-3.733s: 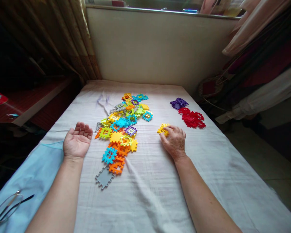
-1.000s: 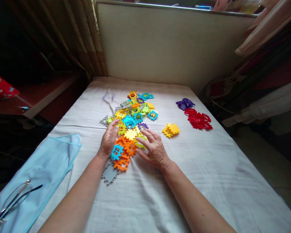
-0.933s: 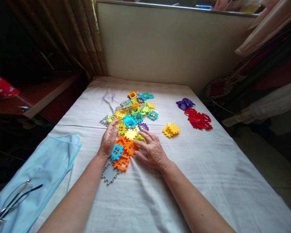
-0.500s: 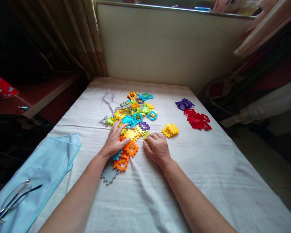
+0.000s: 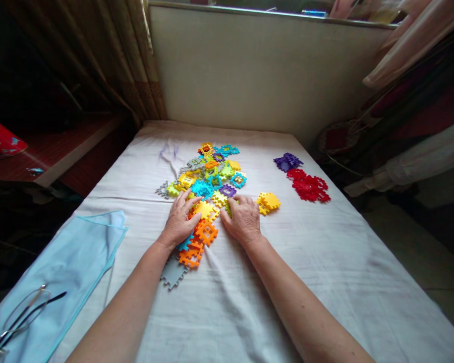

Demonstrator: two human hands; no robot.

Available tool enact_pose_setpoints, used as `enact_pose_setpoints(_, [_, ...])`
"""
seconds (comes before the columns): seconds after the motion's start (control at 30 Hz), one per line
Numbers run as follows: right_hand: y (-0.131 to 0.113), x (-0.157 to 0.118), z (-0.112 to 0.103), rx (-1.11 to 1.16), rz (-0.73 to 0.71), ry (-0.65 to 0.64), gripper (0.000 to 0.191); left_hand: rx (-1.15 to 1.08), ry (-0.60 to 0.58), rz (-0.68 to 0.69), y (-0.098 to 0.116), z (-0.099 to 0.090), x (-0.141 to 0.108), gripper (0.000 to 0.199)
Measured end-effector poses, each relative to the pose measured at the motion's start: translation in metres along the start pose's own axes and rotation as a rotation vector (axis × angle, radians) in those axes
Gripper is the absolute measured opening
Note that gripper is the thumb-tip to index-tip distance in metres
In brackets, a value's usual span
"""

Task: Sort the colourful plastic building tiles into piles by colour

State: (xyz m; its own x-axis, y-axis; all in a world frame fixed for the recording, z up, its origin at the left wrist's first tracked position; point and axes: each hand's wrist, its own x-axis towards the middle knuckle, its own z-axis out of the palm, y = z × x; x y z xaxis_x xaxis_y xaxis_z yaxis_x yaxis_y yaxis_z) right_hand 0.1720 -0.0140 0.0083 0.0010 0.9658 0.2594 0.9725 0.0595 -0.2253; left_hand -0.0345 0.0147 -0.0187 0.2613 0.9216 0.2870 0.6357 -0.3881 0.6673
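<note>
A loose pile of interlocking plastic tiles (image 5: 202, 189) in several colours lies on the white sheet. My left hand (image 5: 179, 219) rests on the pile's left side, fingers spread, beside a yellow tile (image 5: 203, 208) and an orange window tile (image 5: 206, 231). My right hand (image 5: 244, 219) is at the pile's right edge, fingers curled over a mostly hidden green tile (image 5: 229, 205) between thumb and forefinger. Just beyond its fingers lies a purple tile (image 5: 227, 190). A grey tile (image 5: 174, 272) lies at the near end, below more orange ones.
To the right are separate groups of yellow tiles (image 5: 268, 202), red tiles (image 5: 310, 186) and purple tiles (image 5: 288, 162). Eyeglasses (image 5: 22, 312) lie on a light blue cloth (image 5: 83, 257) at the left. A pale panel (image 5: 265, 70) stands beyond the sheet (image 5: 325, 282).
My right hand has moved slightly left and away from me, with the green tile under its fingers. The purple tile near it has shifted a little farther away. My left hand stays nearly still.
</note>
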Motion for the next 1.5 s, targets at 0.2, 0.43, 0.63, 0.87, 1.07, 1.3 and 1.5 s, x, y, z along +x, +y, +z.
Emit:
enact_pose_setpoints(0.2, [0.001,0.012,0.008,-0.024,0.076,-0.008,0.047,0.0,0.015,0.005,0.003,-0.001,0.0,0.039])
enact_pose_setpoints(0.43, [0.002,0.014,0.013,0.009,0.098,0.028,0.051,-0.016,0.047,-0.004,0.003,0.001,0.0,0.035])
enact_pose_setpoints(0.63, [0.002,0.011,0.016,0.055,0.052,0.063,0.034,-0.037,0.07,0.0,0.002,0.002,0.0,0.034])
enact_pose_setpoints(0.87, [0.009,0.01,0.003,0.09,0.026,0.098,0.038,-0.044,0.06,-0.009,0.003,0.0,0.0,0.035])
enact_pose_setpoints(1.07, [0.022,0.015,-0.031,0.117,-0.029,-0.048,0.031,-0.06,0.072,-0.009,0.003,0.0,0.0,0.033])
enact_pose_setpoints(1.3, [0.102,0.016,-0.061,-0.027,0.321,0.014,0.035,-0.074,0.088,-0.002,0.002,0.0,0.0,0.032])
enact_pose_setpoints(1.5, [0.129,0.013,-0.06,-0.061,0.491,-0.115,0.039,-0.052,0.101,-0.019,0.002,0.001,0.0,0.034])
